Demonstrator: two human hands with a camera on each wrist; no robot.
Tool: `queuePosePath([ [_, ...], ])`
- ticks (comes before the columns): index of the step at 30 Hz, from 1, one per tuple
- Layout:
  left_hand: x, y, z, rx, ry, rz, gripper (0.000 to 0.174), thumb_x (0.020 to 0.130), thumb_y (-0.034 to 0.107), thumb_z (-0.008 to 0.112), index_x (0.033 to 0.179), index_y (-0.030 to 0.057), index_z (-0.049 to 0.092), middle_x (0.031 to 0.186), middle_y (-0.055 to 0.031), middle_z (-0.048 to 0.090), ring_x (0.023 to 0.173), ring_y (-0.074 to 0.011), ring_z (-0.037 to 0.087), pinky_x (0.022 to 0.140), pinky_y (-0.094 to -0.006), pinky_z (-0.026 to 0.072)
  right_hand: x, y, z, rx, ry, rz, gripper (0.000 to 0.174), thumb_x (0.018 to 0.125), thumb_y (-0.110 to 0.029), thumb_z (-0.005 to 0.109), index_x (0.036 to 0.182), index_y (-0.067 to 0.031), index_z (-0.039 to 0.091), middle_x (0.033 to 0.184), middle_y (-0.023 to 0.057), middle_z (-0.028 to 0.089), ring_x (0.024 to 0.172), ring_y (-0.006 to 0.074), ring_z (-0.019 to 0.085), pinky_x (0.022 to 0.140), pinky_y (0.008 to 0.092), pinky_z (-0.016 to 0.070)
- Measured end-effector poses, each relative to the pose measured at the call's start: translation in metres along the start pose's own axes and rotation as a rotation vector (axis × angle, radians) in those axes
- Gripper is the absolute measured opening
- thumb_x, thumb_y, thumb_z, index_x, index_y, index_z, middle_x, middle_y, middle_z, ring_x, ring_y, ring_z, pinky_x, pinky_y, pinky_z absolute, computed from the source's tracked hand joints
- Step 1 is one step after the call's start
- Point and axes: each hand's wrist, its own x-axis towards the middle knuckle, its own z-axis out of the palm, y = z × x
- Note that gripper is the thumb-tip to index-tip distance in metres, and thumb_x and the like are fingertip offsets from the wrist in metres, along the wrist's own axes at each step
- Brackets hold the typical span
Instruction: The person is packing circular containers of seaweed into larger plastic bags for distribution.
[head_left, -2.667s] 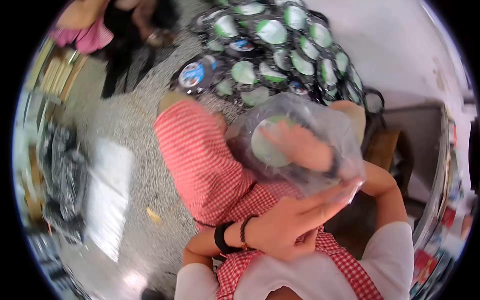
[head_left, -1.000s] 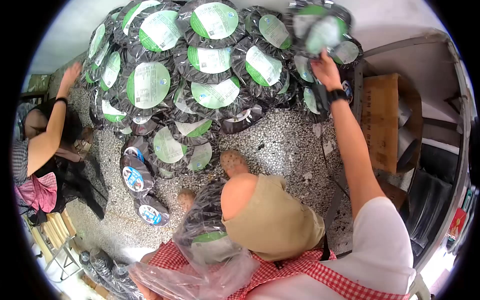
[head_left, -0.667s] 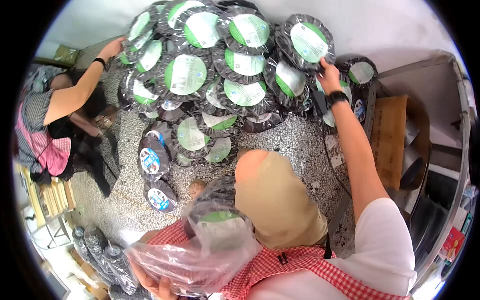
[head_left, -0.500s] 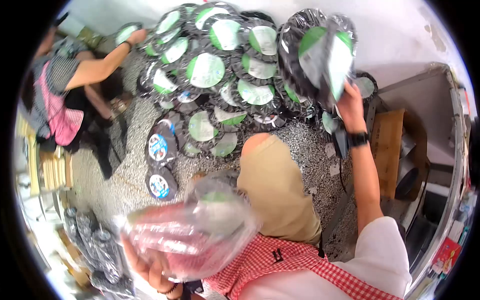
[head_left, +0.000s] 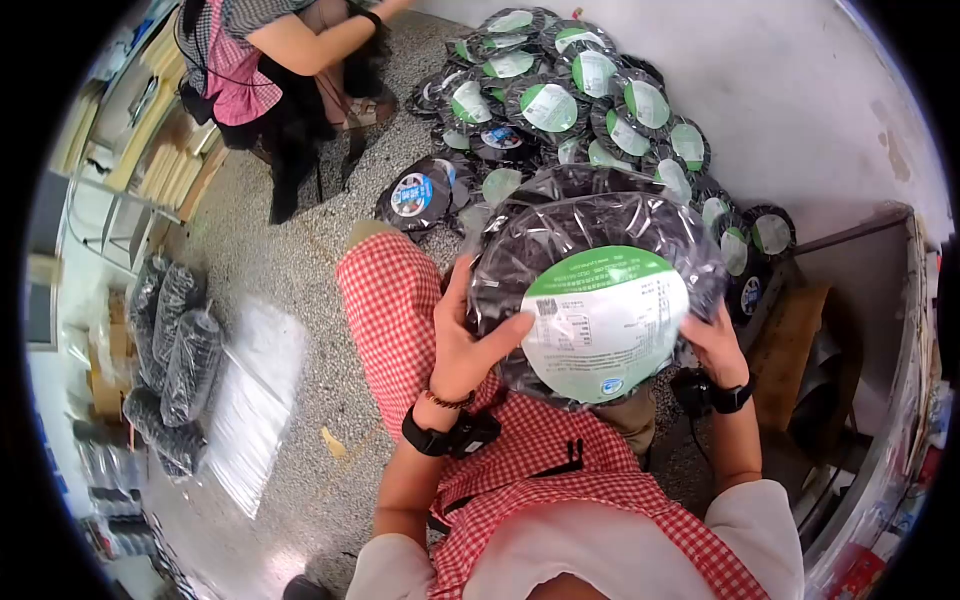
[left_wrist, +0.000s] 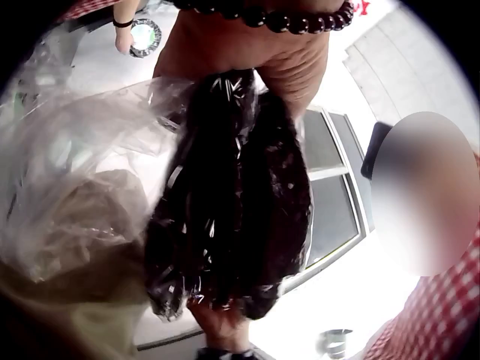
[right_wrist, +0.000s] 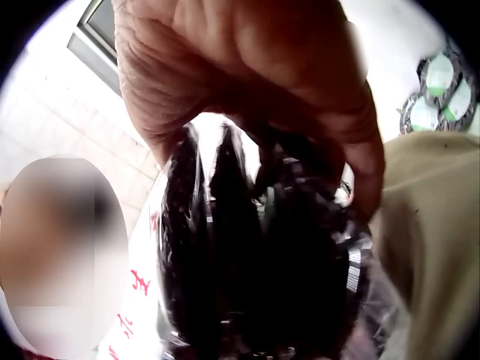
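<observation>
Over the lap, a stack of round black packs in clear plastic film [head_left: 600, 225] is held between both hands. The front pack has a green and white round label [head_left: 605, 325] facing up. My left hand [head_left: 465, 345] grips the stack's left edge, thumb on the label's side. On the right edge, my right hand [head_left: 716, 345] grips it with its thumb in front. In the left wrist view, the dark packs [left_wrist: 232, 195] stand edge-on between the hands, beside a crumpled clear plastic bag [left_wrist: 82, 165]. The right wrist view shows the packs [right_wrist: 262, 262] pressed together under the curled right hand.
A heap of similar labelled packs [head_left: 548, 107] lies against the white wall. At right stand a cardboard box [head_left: 790, 340] and a metal-edged frame [head_left: 895, 330]. Black wrapped rolls [head_left: 190, 365] and white plastic sheets [head_left: 255, 405] lie at left. Another person [head_left: 300, 50] sits at upper left.
My right hand has come back from the heap to the lap, bringing packs. My left hand has moved from the clear bag to the packs' left edge. The head view has swung.
</observation>
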Motion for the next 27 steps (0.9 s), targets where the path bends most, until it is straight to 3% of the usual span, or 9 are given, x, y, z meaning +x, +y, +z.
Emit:
queuePosePath([
  [2, -0.004, -0.001, 0.002, 0.096, 0.008, 0.09, 0.064, 0.073, 0.004, 0.07, 0.128, -0.0034, 0.039, 0.118, -0.0081, 0.046, 0.111, -0.0171, 0.046, 0.093, -0.0285, 0.0377, -0.018, -0.007, -0.001, 0.148, -0.139, 0.15, 0.074, 0.068, -0.015, 0.075, 0.128, 0.0073, 0.038, 0.122, 0.0151, 0.052, 0.112, 0.0235, 0.05, 0.096, 0.0356, 0.0374],
  [6, -0.014, 0.003, -0.003, 0.128, -0.003, 0.196, 0.064, 0.074, 0.002, 0.069, 0.129, -0.0043, 0.037, 0.123, -0.0101, 0.041, 0.114, -0.0194, 0.043, 0.096, -0.03, 0.0366, -0.027, -0.003, -0.016, 0.624, -0.353, 0.137, 0.077, 0.059, -0.009, 0.076, 0.124, 0.0116, 0.04, 0.122, 0.0187, 0.051, 0.11, 0.0284, 0.053, 0.093, 0.0397, 0.0416],
  [11, -0.02, 0.001, 0.0, 0.161, 0.098, 0.355, 0.062, 0.077, 0.002, 0.067, 0.13, -0.0047, 0.036, 0.125, -0.0125, 0.04, 0.113, -0.0213, 0.044, 0.096, -0.032, 0.0362, -0.024, -0.031, 0.056, -0.265, 0.003, -0.019, 0.067, 0.057, -0.011, 0.083, 0.115, 0.0018, 0.052, 0.107, 0.008, 0.059, 0.097, 0.0164, 0.056, 0.089, 0.0321, 0.0423],
  [16, -0.027, 0.05, -0.02, 0.682, 0.116, 0.43, 0.063, 0.074, 0.006, 0.068, 0.129, -0.0018, 0.039, 0.118, -0.0152, 0.047, 0.107, -0.0252, 0.049, 0.092, -0.0319, 0.0392, 0.005, -0.015, 0.053, 0.142, 0.194, -0.21, 0.055, 0.068, 0.005, 0.072, 0.117, 0.0009, 0.047, 0.104, 0.0082, 0.059, 0.093, 0.0175, 0.058, 0.084, 0.0308, 0.0477],
  [19, -0.042, 0.081, -0.041, 0.984, 0.246, 0.307, 0.065, 0.072, 0.004, 0.067, 0.13, -0.0002, 0.038, 0.114, -0.0159, 0.052, 0.103, -0.0259, 0.052, 0.088, -0.0317, 0.0413, 0.026, -0.002, 0.01, 0.505, 0.036, -0.317, 0.052, 0.081, -0.009, 0.06, 0.127, -0.0007, 0.037, 0.123, 0.0101, 0.049, 0.109, 0.024, 0.051, 0.094, 0.0373, 0.042],
  [21, -0.049, 0.088, -0.043, 1.038, 0.321, 0.214, 0.066, 0.071, 0.002, 0.065, 0.131, 0.0004, 0.038, 0.112, -0.0163, 0.053, 0.101, -0.0261, 0.053, 0.086, -0.032, 0.0426, 0.043, 0.039, -0.015, 1.22, -0.041, -0.071, 0.051, 0.084, -0.015, 0.057, 0.129, -0.0019, 0.037, 0.129, 0.0129, 0.043, 0.114, 0.0253, 0.047, 0.097, 0.0393, 0.0394],
  [22, -0.05, 0.089, -0.041, 0.954, 0.252, 0.256, 0.068, 0.07, 0.0, 0.061, 0.133, 0.0013, 0.037, 0.114, -0.0159, 0.053, 0.103, -0.0264, 0.053, 0.087, -0.0322, 0.0429, 0.045, 0.035, 0.007, 1.22, -0.047, -0.07, 0.051, 0.084, -0.015, 0.057, 0.129, -0.0019, 0.037, 0.129, 0.0129, 0.043, 0.114, 0.0253, 0.047, 0.097, 0.0393, 0.0394],
  [25, -0.061, 0.092, -0.043, 0.622, 0.163, 0.229, 0.074, 0.067, -0.004, 0.055, 0.137, 0.0028, 0.033, 0.122, -0.0154, 0.05, 0.111, -0.0272, 0.049, 0.091, -0.0326, 0.0408, 0.049, 0.009, 0.125, 0.932, -0.214, -0.316, 0.029, 0.079, -0.001, 0.061, 0.107, 0.0017, 0.056, 0.105, 0.0085, 0.061, 0.093, 0.0181, 0.06, 0.081, 0.0312, 0.0485],
  [27, -0.068, 0.098, -0.052, 0.379, 0.133, 0.161, 0.077, 0.065, -0.005, 0.051, 0.139, 0.0033, 0.03, 0.128, -0.0152, 0.047, 0.117, -0.0277, 0.046, 0.094, -0.0328, 0.0383, 0.067, -0.002, 0.114, -0.584, 0.004, -0.843, 0.019, 0.079, -0.001, 0.062, 0.098, -0.0006, 0.061, 0.094, 0.0033, 0.065, 0.081, 0.0184, 0.062, 0.075, 0.0304, 0.0503],
])
